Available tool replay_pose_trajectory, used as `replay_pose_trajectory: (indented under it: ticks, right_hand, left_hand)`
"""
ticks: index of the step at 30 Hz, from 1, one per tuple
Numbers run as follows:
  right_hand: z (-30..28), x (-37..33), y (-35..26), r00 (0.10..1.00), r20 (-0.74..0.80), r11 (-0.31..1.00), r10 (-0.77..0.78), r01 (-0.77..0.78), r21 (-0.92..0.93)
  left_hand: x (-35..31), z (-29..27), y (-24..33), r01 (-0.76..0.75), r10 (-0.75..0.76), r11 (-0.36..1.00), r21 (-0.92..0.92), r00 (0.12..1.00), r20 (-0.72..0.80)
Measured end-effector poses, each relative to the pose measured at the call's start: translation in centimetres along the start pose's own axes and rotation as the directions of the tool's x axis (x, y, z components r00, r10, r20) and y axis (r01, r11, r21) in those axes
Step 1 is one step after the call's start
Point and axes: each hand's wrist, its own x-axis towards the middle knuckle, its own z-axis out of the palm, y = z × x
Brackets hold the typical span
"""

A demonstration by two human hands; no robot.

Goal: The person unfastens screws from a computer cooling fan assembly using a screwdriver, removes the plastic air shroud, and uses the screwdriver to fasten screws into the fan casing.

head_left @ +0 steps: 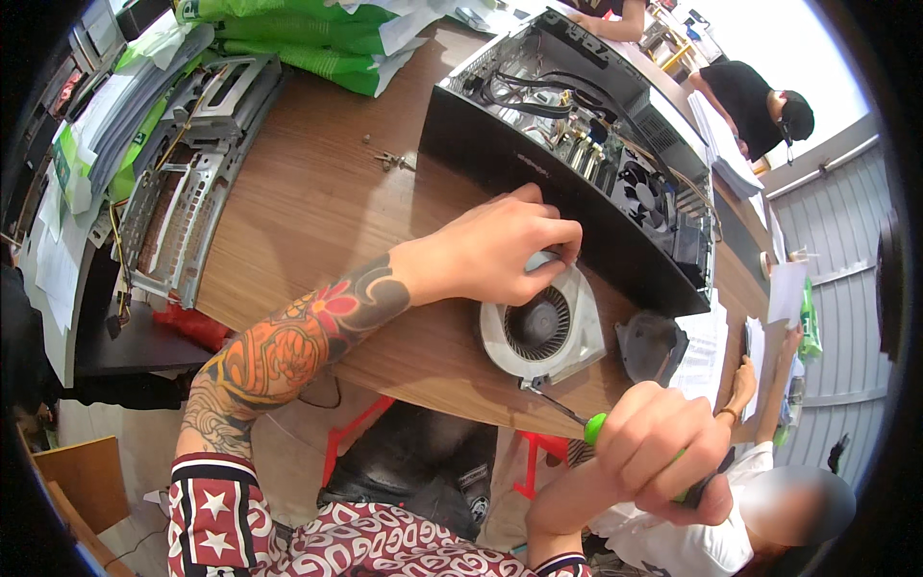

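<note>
A white and grey blower fan (583,317) with a dark round impeller rests on the wooden table near its front edge. My left hand (500,245) reaches over its far side, fingers closed on the housing's upper rim. My right hand (663,442) is wrapped round the green and black handle of a screwdriver (594,426). The shaft slants left and up, its tip at a small tab on the fan's near edge; whether it sits in a screw I cannot tell. Just right of the fan is a dark plastic part (649,348), its kind unclear.
Beyond my left hand stands an opened black computer case (538,178) with cables and a cooling fan inside. Small screws (392,161) lie left of it. Metal chassis frames (187,221) and green bags (298,38) fill the far left. Other people work along the right.
</note>
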Motion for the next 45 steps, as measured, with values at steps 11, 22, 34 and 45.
replay_pose_trajectory:
  ticks: [11, 22, 34, 45]
  right_hand:
    - [-0.2, 0.4, 0.1, 0.968, -0.243, 0.995, 0.054, -0.032, 0.091]
    - [-0.2, 0.6, 0.3, 0.978, 0.210, 0.993, -0.010, -0.015, 0.117]
    - [1.0, -1.2, 0.0, 0.855, -0.518, 0.999, -0.020, 0.033, 0.017]
    - [-0.6, 0.9, -0.3, 0.992, 0.093, 0.992, 0.091, -0.098, 0.078]
  left_hand:
    - [0.0, -0.1, 0.2, 0.012, -0.012, 1.000, 0.011, 1.000, 0.022]
    - [0.1, 0.0, 0.1, -0.008, 0.008, 1.000, 0.010, 1.000, -0.028]
    - [0.1, -0.1, 0.2, 0.006, -0.006, 1.000, 0.003, 1.000, -0.031]
    - [0.1, 0.0, 0.1, -0.021, 0.022, 1.000, 0.009, 0.999, -0.050]
